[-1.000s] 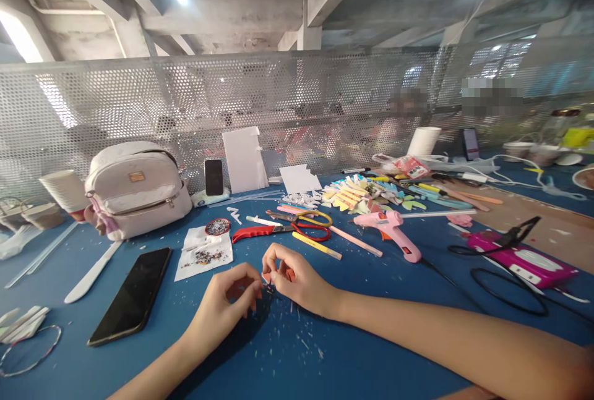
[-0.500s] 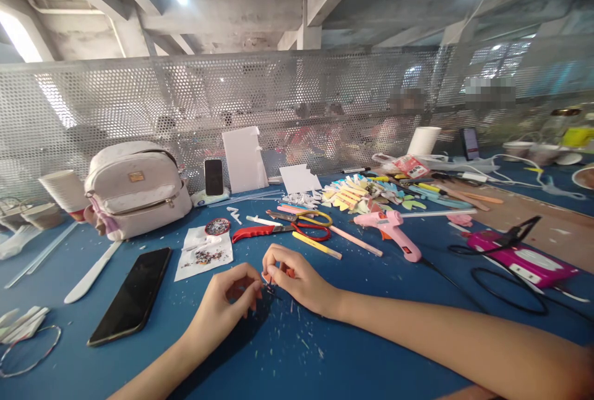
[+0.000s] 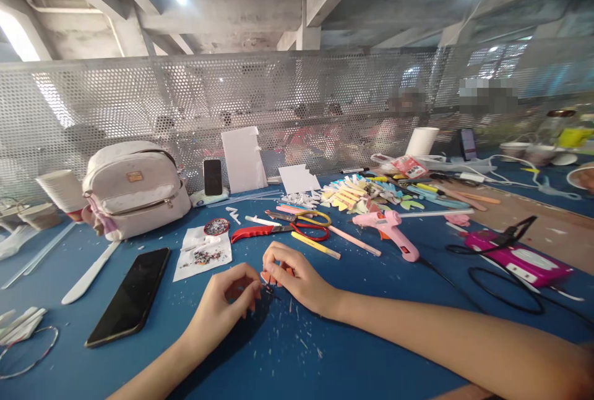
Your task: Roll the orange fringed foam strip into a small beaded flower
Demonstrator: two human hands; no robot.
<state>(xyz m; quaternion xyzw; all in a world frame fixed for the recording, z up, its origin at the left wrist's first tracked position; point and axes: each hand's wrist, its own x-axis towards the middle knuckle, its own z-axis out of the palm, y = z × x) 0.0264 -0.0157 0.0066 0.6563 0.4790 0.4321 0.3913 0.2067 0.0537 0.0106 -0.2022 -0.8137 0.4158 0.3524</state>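
My right hand (image 3: 297, 275) is closed around a small orange piece (image 3: 268, 277) with dark marks, partly hidden by the fingers. Close beside it, my left hand (image 3: 231, 298) pinches at the piece's dark lower edge; what sits between its fingertips is too small to make out. Pale crumbs (image 3: 297, 332) are scattered on the blue table below the hands. Beyond the left hand lies a white paper sheet (image 3: 185, 264) with dark and orange bits and a round red-rimmed dish (image 3: 216, 227). Red-handled scissors (image 3: 253, 234) and a yellow marker (image 3: 315, 245) lie just past the hands.
A black phone (image 3: 130, 298) and a white plastic knife (image 3: 90, 273) lie left, before a pale backpack (image 3: 137, 193). Right are a pink glue gun (image 3: 387, 227), its cord and a magenta power strip (image 3: 520, 258). A heap of coloured paper pieces (image 3: 352, 193) is behind.
The hands stay almost in place, with only slight finger movement around the orange piece. The whole view shifts very slightly.
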